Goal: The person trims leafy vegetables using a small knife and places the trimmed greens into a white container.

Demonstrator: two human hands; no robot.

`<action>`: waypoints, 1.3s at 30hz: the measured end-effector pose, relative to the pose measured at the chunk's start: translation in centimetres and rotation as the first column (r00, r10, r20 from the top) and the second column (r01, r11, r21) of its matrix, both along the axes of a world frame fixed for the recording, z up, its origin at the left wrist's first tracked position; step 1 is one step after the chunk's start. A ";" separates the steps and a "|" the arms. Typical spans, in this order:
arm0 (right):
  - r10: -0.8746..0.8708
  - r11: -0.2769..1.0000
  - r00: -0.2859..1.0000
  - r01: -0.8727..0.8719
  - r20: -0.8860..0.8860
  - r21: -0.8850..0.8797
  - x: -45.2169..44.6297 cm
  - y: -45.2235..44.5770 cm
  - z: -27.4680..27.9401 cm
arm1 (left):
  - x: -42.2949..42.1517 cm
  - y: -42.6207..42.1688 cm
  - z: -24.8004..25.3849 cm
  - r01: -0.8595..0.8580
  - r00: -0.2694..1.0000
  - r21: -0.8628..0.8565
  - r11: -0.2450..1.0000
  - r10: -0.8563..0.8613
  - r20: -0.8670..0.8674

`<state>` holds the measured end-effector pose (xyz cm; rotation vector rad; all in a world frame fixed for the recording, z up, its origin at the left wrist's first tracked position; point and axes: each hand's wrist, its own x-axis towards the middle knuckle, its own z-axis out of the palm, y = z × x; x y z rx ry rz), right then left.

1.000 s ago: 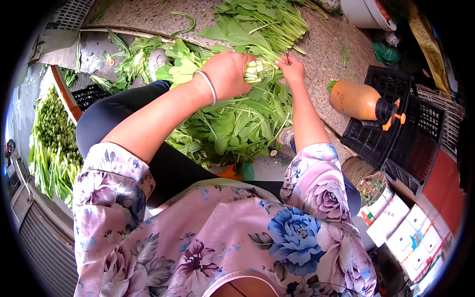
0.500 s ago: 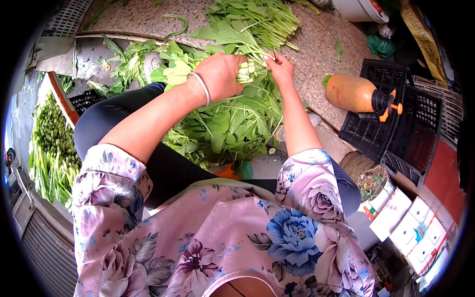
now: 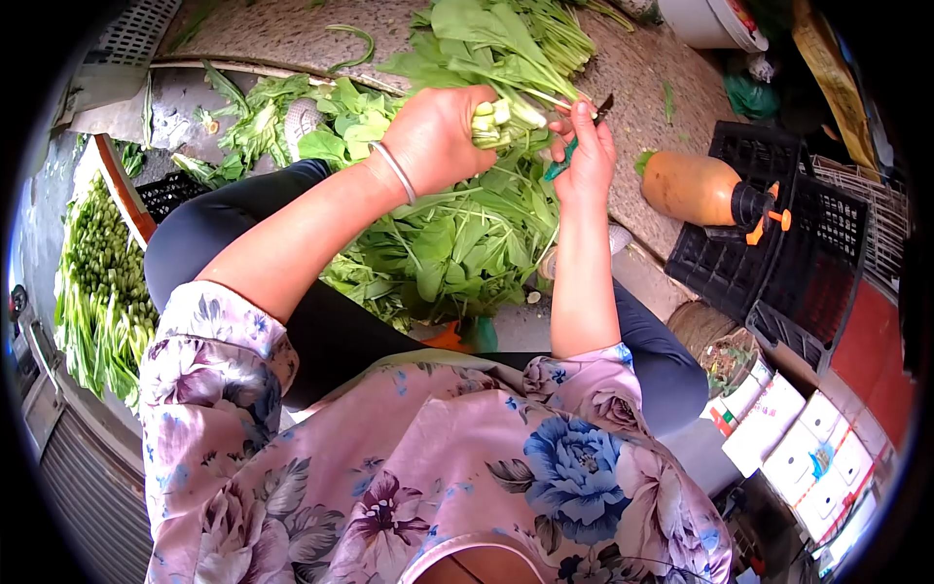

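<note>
A bunch of leafy green stems (image 3: 494,124) is clasped in my left hand (image 3: 438,138), its pale cut ends pointing right. My right hand (image 3: 588,164) is closed around a small knife (image 3: 561,162); its green handle shows at the palm and its dark blade sticks out past the fingers. Thumb and blade also pinch the stem end of a leafy stalk (image 3: 533,88), whose broad leaves reach up and left. Below both hands lies a heap of loose greens (image 3: 448,243), between my knees. More greens (image 3: 574,39) rest on the speckled slab beyond.
An orange spray bottle (image 3: 689,185) lies at the right beside black plastic crates (image 3: 817,238). Trimmed stems (image 3: 102,282) are packed at the far left. Discarded leaves (image 3: 258,127) lie near my left shoe. A white bucket (image 3: 710,21) stands at the back, white boxes (image 3: 822,448) at lower right.
My right hand has moved right and turned, bringing the knife's green handle and blade into view, with a stalk drawn along. My left hand has shifted slightly right and up, still holding its bunch.
</note>
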<state>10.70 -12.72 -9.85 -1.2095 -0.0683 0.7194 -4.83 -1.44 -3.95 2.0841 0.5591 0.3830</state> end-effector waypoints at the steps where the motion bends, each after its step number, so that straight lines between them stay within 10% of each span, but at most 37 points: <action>1: 0.055 0.987 0.992 -0.037 0.114 -0.155 0.3 -0.1 -0.2 | 0.0 -0.1 0.0 0.001 1.000 0.001 1.000 -0.001 0.003; 4: 0.256 0.935 0.946 -0.191 0.197 -0.298 -0.2 0.0 0.9 | 0.0 0.1 -0.1 -0.003 1.000 0.002 1.000 0.003 -0.017; 6: 0.341 0.910 0.922 -0.276 0.182 -0.308 -0.9 -0.4 2.4 | 0.3 0.1 -1.1 -0.069 0.954 0.248 0.966 -0.009 0.301; 9: 0.504 0.859 0.834 -0.460 0.223 -0.224 -2.2 -0.5 3.8 | 0.2 -0.2 0.0 0.017 0.982 0.042 0.999 -0.025 0.190; 15: 0.421 0.906 0.903 -0.412 0.092 -0.100 -3.1 -1.1 4.5 | 0.2 0.3 -0.5 0.055 0.994 -0.490 0.870 0.000 0.112; 39: 0.380 0.913 0.924 -0.366 0.048 -0.181 -4.3 -0.9 4.2 | -0.1 0.2 -0.6 0.115 0.993 -0.503 0.856 -0.095 0.067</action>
